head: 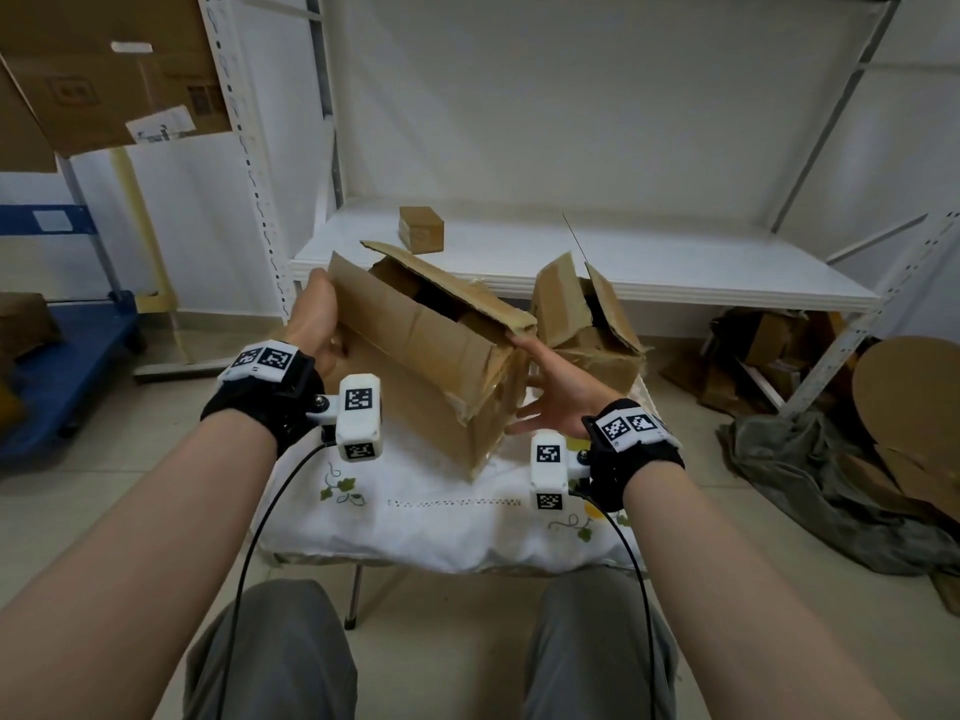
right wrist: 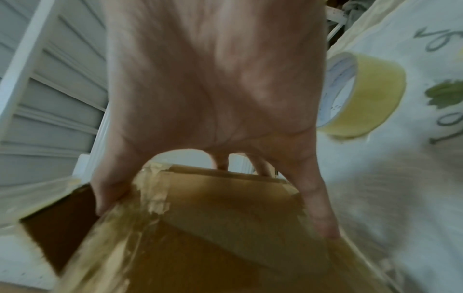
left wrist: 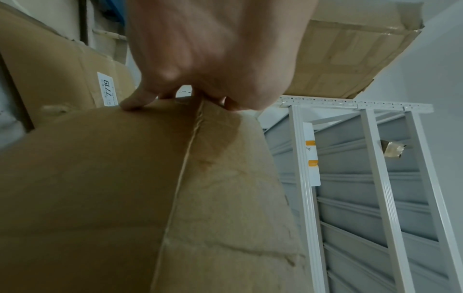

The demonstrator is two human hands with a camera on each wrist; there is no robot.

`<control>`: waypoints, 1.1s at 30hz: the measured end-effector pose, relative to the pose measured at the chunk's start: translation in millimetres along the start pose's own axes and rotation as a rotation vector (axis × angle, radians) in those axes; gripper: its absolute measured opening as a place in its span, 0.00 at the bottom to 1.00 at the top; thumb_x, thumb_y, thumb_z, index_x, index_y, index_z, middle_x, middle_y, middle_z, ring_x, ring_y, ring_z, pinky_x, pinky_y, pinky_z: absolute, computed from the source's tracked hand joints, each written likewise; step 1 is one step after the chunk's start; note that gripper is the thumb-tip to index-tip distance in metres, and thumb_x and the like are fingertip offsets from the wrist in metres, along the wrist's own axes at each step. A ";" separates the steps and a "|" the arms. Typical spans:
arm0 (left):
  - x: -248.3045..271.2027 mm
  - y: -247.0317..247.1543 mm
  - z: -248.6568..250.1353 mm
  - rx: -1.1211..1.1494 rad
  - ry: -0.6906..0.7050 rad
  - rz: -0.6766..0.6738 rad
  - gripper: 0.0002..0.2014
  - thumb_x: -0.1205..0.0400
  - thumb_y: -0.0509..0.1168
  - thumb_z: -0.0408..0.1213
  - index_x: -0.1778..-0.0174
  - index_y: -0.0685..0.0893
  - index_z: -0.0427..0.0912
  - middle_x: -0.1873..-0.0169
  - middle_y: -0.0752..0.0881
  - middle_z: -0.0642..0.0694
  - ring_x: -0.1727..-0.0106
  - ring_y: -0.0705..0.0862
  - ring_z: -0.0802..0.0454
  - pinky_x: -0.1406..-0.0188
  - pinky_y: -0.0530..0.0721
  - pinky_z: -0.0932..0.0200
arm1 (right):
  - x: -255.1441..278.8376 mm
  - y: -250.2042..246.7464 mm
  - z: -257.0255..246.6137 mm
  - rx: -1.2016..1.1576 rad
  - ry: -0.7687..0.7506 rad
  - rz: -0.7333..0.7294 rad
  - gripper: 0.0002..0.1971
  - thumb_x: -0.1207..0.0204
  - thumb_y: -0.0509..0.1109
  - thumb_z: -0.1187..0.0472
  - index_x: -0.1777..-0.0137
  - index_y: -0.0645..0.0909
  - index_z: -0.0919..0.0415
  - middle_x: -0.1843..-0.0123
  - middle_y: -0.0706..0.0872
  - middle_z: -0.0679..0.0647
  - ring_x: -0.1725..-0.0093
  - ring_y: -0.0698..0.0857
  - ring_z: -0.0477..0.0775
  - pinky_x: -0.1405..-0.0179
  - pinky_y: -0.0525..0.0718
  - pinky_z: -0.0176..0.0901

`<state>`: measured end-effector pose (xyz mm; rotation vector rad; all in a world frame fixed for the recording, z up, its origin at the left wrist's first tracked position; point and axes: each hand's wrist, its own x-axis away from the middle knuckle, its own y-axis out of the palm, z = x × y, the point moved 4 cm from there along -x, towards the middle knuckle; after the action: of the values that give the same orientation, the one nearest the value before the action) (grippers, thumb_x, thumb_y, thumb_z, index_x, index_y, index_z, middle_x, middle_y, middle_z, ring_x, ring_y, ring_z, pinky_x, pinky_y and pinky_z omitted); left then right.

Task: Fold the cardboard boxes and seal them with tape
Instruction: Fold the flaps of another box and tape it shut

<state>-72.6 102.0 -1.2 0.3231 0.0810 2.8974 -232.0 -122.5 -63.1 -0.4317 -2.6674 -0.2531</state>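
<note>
i have the box (head: 431, 356) tilted over the table's (head: 441, 532) back edge, left hand (head: 314, 317) curled over its far end, right hand (head: 558, 394) spread flat against the near end. flaps still gape (old tape shows); tape roll (right wrist: 363, 95) waits untouched on the cloth, second box (head: 587, 324) unsealed too.

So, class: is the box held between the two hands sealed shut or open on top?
Open: the box's top flaps stand apart, showing its dark inside.

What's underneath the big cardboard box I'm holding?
A white embroidered tablecloth on a small table lies under the big box. The patch directly beneath the box is covered, so anything there cannot be seen.
</note>
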 end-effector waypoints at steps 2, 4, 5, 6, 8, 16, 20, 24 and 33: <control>-2.9 3.5 0.2 -0.015 0.048 -0.015 0.20 0.13 0.48 0.43 0.28 0.74 0.43 0.39 0.79 0.49 0.27 0.69 0.46 0.40 0.76 0.41 | -0.5 -1.5 -1.3 -0.018 -0.019 0.009 0.32 0.26 0.75 0.37 0.28 0.74 0.54 0.25 0.73 0.66 0.31 0.79 0.80 0.37 0.85 0.73; -3.1 6.3 2.3 -0.044 0.109 -0.049 0.13 0.16 0.54 0.39 0.36 0.74 0.47 0.49 0.75 0.51 0.46 0.74 0.47 0.46 0.77 0.43 | -1.7 -3.5 -1.5 -0.042 -0.028 0.030 0.30 0.22 0.72 0.37 0.29 0.75 0.56 0.28 0.74 0.66 0.34 0.82 0.78 0.40 0.88 0.70; -4.1 6.7 2.2 -0.053 0.135 -0.063 0.14 0.17 0.57 0.39 0.35 0.72 0.50 0.47 0.75 0.49 0.46 0.73 0.48 0.47 0.78 0.44 | -2.3 -5.3 -0.9 -0.064 -0.034 0.045 0.30 0.21 0.71 0.36 0.28 0.75 0.56 0.28 0.75 0.66 0.36 0.83 0.77 0.42 0.89 0.68; -3.0 6.9 1.5 -0.058 0.147 -0.079 0.17 0.17 0.61 0.40 0.32 0.71 0.52 0.44 0.76 0.49 0.44 0.75 0.49 0.47 0.79 0.45 | -3.2 -7.1 0.4 -0.092 -0.039 0.059 0.31 0.20 0.70 0.35 0.28 0.75 0.57 0.27 0.74 0.66 0.36 0.84 0.76 0.45 0.91 0.66; -3.5 7.1 -2.0 -0.030 0.144 -0.117 0.25 0.18 0.67 0.43 0.25 0.70 0.50 0.37 0.79 0.48 0.40 0.78 0.51 0.46 0.81 0.48 | -3.4 -8.7 2.3 -0.140 -0.049 0.069 0.32 0.19 0.69 0.36 0.25 0.74 0.58 0.23 0.73 0.68 0.33 0.82 0.76 0.48 0.92 0.62; 15.5 34.4 -36.3 -0.004 -0.062 -0.381 0.28 0.24 0.71 0.63 0.33 0.78 0.53 0.35 0.81 0.40 0.41 0.86 0.40 0.42 0.88 0.40 | -11.8 6.3 -2.2 -0.076 -0.195 0.043 0.21 0.21 0.72 0.42 0.30 0.77 0.44 0.22 0.68 0.52 0.22 0.71 0.68 0.30 0.83 0.66; 17.2 38.1 -55.6 -0.029 -0.121 -0.436 0.32 0.26 0.70 0.67 0.29 0.77 0.56 0.33 0.82 0.41 0.36 0.84 0.35 0.38 0.82 0.27 | -17.1 7.4 3.3 0.045 -0.100 0.047 0.48 0.37 0.74 0.27 0.18 0.64 0.42 0.20 0.67 0.53 0.21 0.69 0.70 0.26 0.77 0.63; 19.5 41.0 -60.2 -0.096 -0.084 -0.470 0.28 0.22 0.66 0.66 0.29 0.78 0.57 0.34 0.85 0.46 0.36 0.85 0.36 0.35 0.82 0.31 | -20.7 0.3 9.9 0.103 -0.048 0.038 0.54 0.39 0.67 0.21 0.14 0.50 0.37 0.16 0.62 0.68 0.19 0.66 0.76 0.29 0.74 0.72; 9.2 68.7 -48.0 -0.056 -0.032 -0.427 0.25 0.19 0.64 0.64 0.35 0.83 0.50 0.52 0.93 0.49 0.44 0.89 0.47 0.30 0.81 0.40 | -43.1 1.0 -8.5 -0.115 -0.187 0.212 0.38 0.26 0.71 0.32 0.24 0.64 0.50 0.26 0.72 0.58 0.28 0.74 0.62 0.30 0.80 0.70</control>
<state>-106.9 35.8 -40.6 0.3003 0.0554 2.4665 -191.3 -134.8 -74.3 -0.8053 -2.7672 -0.3160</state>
